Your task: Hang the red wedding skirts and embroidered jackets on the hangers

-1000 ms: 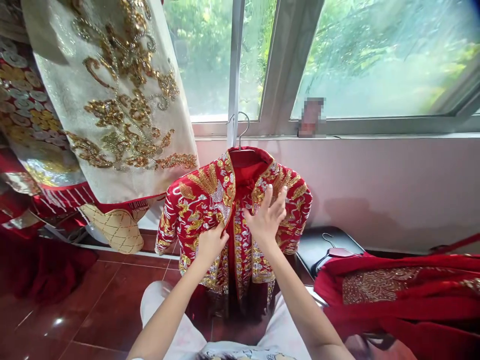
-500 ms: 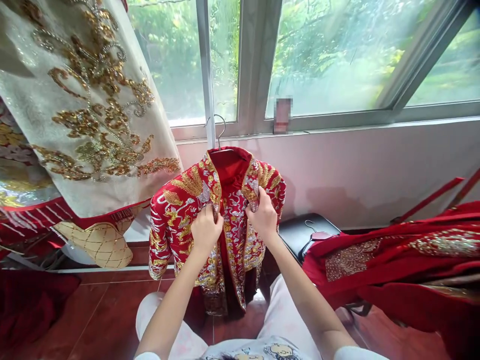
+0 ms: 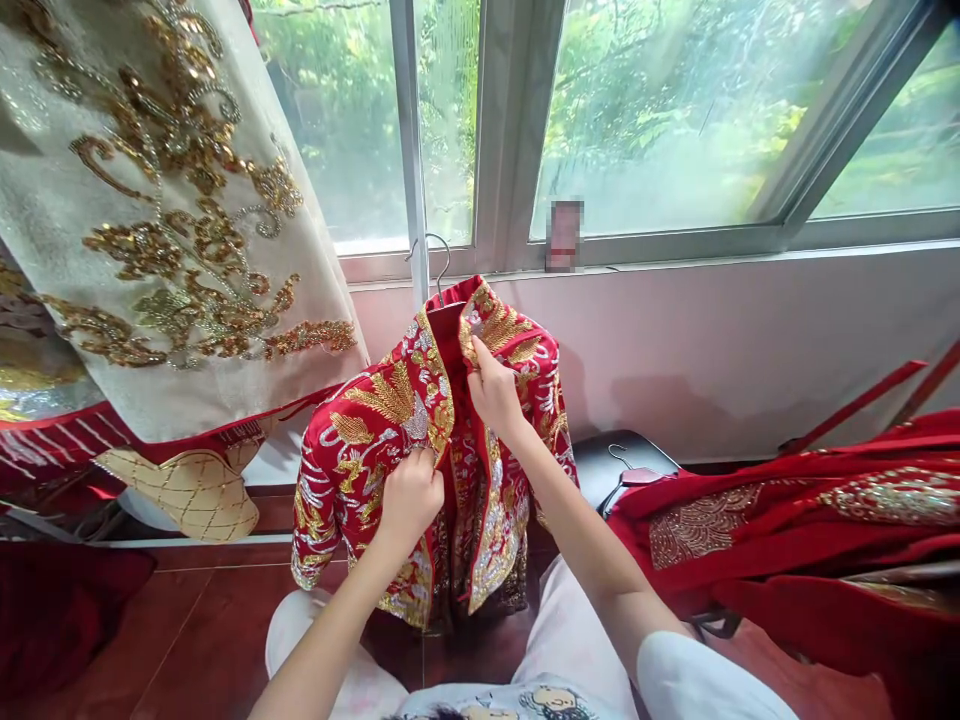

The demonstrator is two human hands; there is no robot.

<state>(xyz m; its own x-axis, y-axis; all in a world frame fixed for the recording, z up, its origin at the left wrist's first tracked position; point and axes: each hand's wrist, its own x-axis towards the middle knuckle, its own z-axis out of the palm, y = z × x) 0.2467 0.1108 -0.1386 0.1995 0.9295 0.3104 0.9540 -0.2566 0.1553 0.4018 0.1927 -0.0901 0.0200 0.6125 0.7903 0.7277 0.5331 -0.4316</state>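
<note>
A red jacket with gold and silver embroidery hangs in front of me from a wire hanger, its front parted. My left hand is closed on the left front edge at chest height. Higher up, my right hand pinches the right front edge just below the collar. Between the two edges the embroidered red inside of the jacket shows. The hanger's hook is by a pale upright pole; most of the hanger is hidden inside the jacket.
A cream cloth with gold beadwork hangs at the left, above a quilted beige piece. Red garments lie at the right beside a black seat with a hanger on it. Windows line the wall behind.
My right hand has moved up and left along the right front edge, drawing it toward the middle. My left hand has slid slightly lower on its edge.
</note>
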